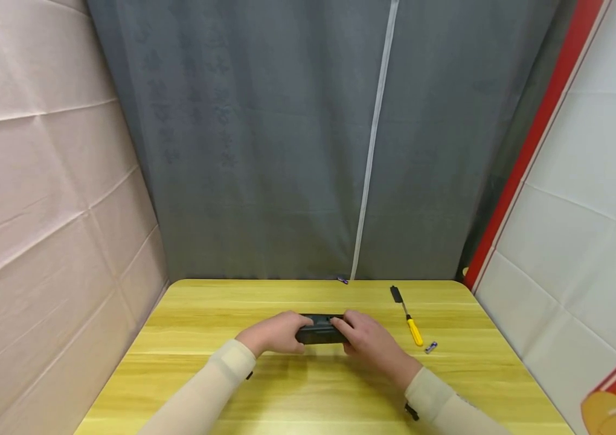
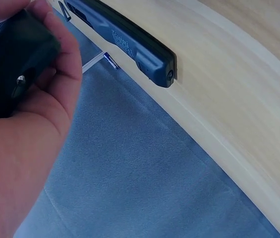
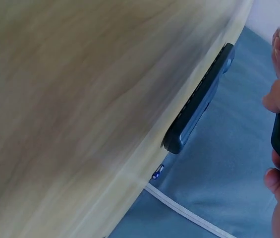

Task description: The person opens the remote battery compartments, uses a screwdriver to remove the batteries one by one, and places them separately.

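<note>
Both hands hold a long black plastic device [image 1: 323, 333] above the middle of the table. My left hand [image 1: 278, 333] grips its left end, with the thumb on top. At the right end, my right hand [image 1: 370, 339] grips it with the thumb over the upper face. A small round metal-lined hole shows in the end of the held device [image 2: 18, 64] in the left wrist view. A second long dark device [image 2: 125, 42] lies on the table in both wrist views; I cannot pick it out separately in the head view.
A yellow-handled screwdriver [image 1: 415, 332] lies at the right, its shaft reaching a small black cover [image 1: 396, 294]. One small battery [image 1: 431, 347] lies near the handle, another [image 1: 343, 280] at the table's [image 1: 205, 296] back edge. A grey curtain [image 1: 286, 151] hangs behind.
</note>
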The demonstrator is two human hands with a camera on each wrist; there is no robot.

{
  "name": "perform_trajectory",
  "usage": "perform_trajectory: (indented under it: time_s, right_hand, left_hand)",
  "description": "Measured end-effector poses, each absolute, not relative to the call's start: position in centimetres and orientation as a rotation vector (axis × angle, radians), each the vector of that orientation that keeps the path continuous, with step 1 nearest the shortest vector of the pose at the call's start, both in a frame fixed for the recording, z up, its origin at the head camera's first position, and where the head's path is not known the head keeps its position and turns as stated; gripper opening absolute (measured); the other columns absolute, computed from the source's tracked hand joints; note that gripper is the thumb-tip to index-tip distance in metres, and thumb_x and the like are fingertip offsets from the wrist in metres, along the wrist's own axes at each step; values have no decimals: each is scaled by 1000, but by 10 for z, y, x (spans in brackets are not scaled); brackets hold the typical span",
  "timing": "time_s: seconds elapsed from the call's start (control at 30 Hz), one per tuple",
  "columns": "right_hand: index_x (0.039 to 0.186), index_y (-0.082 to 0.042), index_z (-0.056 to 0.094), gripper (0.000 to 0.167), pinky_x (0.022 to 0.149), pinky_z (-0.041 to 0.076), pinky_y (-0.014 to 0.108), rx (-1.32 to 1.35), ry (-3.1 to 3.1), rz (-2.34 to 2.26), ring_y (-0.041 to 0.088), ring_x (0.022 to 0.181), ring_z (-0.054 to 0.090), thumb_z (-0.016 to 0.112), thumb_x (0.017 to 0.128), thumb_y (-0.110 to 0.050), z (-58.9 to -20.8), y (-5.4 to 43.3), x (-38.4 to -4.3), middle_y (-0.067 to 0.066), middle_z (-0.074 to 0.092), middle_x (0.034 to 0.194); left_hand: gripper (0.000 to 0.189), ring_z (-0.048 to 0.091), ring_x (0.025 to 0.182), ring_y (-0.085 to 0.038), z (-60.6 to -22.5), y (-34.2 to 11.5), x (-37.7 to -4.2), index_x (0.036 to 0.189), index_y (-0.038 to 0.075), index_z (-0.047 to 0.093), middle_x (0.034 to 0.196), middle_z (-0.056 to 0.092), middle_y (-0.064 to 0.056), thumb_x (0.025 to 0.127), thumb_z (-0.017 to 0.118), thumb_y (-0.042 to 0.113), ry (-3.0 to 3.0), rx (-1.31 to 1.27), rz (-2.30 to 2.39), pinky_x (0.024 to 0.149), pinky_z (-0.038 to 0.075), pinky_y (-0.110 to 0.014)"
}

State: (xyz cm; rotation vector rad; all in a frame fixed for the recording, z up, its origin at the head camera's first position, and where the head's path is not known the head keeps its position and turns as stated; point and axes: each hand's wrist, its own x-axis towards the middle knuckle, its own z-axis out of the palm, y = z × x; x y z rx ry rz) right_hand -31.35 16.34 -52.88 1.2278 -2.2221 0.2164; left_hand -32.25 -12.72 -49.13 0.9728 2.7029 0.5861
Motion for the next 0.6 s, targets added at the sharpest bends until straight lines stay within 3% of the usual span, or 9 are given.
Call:
perform_trajectory:
  time_s: [0.27,0.6]
  right_hand:
    - [142,-17,69,62,80,59,33,1214,-2333,340,11,88,56,95,86,-14,-529,167,-312,-4,53,107]
    - [146,-23,65,57,88,59,37,1212,-2618,617,9,98,63,87,93,-18,-520,171,-314,-10,61,117]
  left_hand:
    - [33,62,84,-10,-491,-127,-322,114,29,69,99,66,15,91,89,15,2732,1004,572,79,52,-33]
    - [37,62,90,-9,-492,-127,-321,117,29,69,106,67,17,89,91,24,2844,1083,463,85,52,-34]
